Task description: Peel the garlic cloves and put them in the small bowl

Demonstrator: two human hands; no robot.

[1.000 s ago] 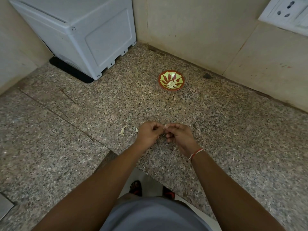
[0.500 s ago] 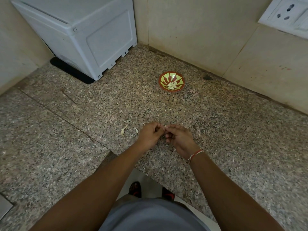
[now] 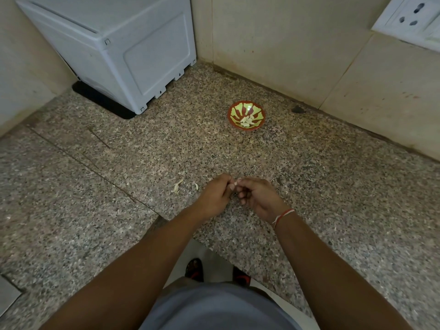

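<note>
Both hands meet low over the speckled granite table, well on the near side of the small bowl. The left hand has its fingers curled in, and the right hand curls likewise, with the fingertips of the two brought together around a garlic clove, of which only a small pale bit shows between them; how much skin is on it cannot be told. A red and white thread circles the right wrist. The small bowl, red-brown outside with a green and red pattern inside, stands upright on the table and holds a little heap of pale peeled cloves lying toward its near side. Nearer than the bowl and to its left, just beside the left hand, two scraps of garlic skin lie on the stone, apart from each other. To the left of the bowl, set into the corner, stands a white plastic box on a dark mat. Beyond the bowl and to its right, a white wall socket is fixed on the beige tiled wall, and a small dark spot marks the table near the wall's foot, right of the bowl.
</note>
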